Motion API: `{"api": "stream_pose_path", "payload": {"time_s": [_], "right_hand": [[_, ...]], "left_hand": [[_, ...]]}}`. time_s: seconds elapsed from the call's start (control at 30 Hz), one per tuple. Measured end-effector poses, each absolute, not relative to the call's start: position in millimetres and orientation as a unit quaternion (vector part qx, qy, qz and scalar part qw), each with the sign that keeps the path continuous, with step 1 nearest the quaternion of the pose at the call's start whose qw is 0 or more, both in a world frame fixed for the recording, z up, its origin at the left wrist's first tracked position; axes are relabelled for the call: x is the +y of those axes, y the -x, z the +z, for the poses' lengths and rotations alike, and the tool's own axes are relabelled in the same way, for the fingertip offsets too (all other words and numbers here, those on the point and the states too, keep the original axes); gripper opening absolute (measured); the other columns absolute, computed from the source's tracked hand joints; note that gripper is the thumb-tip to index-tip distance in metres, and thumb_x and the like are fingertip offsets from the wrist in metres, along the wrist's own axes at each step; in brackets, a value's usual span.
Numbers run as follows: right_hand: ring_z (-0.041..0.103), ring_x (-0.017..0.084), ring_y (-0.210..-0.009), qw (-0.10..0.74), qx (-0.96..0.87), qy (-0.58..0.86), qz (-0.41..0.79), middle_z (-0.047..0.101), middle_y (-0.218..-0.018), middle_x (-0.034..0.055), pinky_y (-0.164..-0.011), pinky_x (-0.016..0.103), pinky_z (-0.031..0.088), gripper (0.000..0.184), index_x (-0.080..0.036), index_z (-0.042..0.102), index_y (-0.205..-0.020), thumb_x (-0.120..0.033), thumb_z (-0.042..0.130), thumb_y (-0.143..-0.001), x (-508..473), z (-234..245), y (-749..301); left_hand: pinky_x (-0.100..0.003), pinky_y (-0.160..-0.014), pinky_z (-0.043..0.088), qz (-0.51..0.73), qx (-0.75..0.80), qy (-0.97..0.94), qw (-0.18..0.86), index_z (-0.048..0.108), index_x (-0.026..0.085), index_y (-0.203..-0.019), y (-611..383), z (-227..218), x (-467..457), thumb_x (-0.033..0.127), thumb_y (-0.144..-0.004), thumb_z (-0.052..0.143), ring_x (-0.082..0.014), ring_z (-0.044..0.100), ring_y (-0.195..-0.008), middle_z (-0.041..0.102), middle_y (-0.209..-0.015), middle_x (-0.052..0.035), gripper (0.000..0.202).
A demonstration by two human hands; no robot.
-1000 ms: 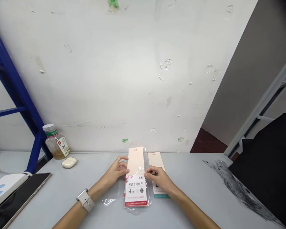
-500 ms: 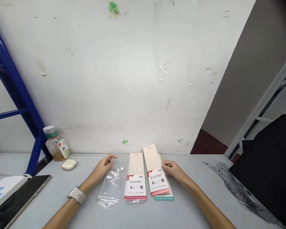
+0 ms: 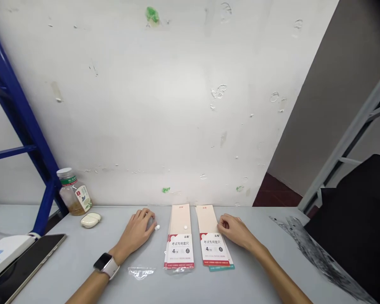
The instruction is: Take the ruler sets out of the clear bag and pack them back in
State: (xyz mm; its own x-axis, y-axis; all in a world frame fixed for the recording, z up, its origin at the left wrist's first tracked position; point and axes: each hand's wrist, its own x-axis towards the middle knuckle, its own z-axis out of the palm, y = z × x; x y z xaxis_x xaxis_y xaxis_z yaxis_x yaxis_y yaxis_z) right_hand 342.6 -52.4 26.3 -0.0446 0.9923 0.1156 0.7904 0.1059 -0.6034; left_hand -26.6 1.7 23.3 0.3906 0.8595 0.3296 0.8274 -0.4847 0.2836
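My left hand [image 3: 136,234] lies palm down, fingers spread, on a clear plastic sleeve [image 3: 141,271] left of the middle. Right of it lies a stack of pink ruler-set packs [image 3: 179,240] with red-and-white labels. A second pack [image 3: 213,240] rests on a teal-edged one further right. My right hand [image 3: 234,231] sits at that pack's right edge, fingers loosely curled against it. A smartwatch [image 3: 105,265] is on my left wrist.
A jar with a green-banded label [image 3: 72,192] and a cream earbud case [image 3: 90,220] stand at the back left by a blue rack post [image 3: 25,122]. A tablet [image 3: 22,264] lies at the left edge. Black material [image 3: 351,219] covers the right side.
My left hand pulled the clear sleeve off to the left and now presses it flat. My right hand moved one pack from the middle stack onto the right-hand pack and straightened it.
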Motion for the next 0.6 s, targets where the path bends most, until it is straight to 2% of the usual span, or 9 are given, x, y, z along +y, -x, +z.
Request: {"api": "stream_pose_path", "payload": {"time_s": [0.17,0.3,0.43,0.6], "right_hand": [[0.056,0.020,-0.082,0.287,-0.727,0.611,0.124,0.060,-0.090,0.0029,-0.084,0.040,0.040,0.020,-0.024,0.055,-0.079,-0.031,0.041,-0.091,-60,28,-309],[0.057,0.021,-0.085,0.289,-0.779,0.550,0.088,0.061,-0.094,0.0037,-0.082,0.039,0.042,0.016,-0.026,0.064,-0.090,-0.030,0.048,-0.092,-73,25,-274],[0.057,0.022,-0.089,0.288,-0.769,0.560,0.111,0.062,-0.096,0.0042,-0.081,0.038,0.044,0.012,-0.026,0.066,-0.089,-0.033,0.055,-0.090,-79,20,-256],[0.056,0.025,-0.095,0.292,-0.742,0.594,0.108,0.063,-0.100,0.0061,-0.085,0.041,0.041,0.013,-0.024,0.066,-0.087,-0.030,0.055,-0.089,-78,18,-248]], "left_hand": [[-0.040,-0.085,0.041,0.226,0.456,-0.860,0.032,0.057,0.024,-0.099,18,36,-8,0.035,-0.094,0.042,-0.0247,0.054,-0.098,0.059,-0.106,-0.0051,0.019],[-0.038,-0.086,0.042,0.187,0.378,-0.904,0.067,0.059,0.026,-0.103,3,44,-23,0.042,-0.094,0.047,-0.0243,0.052,-0.100,0.058,-0.112,-0.0047,0.022],[-0.038,-0.085,0.042,0.169,0.366,-0.913,0.069,0.059,0.026,-0.102,-6,39,-30,0.045,-0.092,0.054,-0.0247,0.052,-0.099,0.058,-0.111,-0.0045,0.022],[-0.037,-0.085,0.042,0.162,0.374,-0.910,0.073,0.059,0.026,-0.101,-7,35,-29,0.045,-0.092,0.055,-0.0244,0.052,-0.098,0.059,-0.109,-0.0041,0.022]]}}
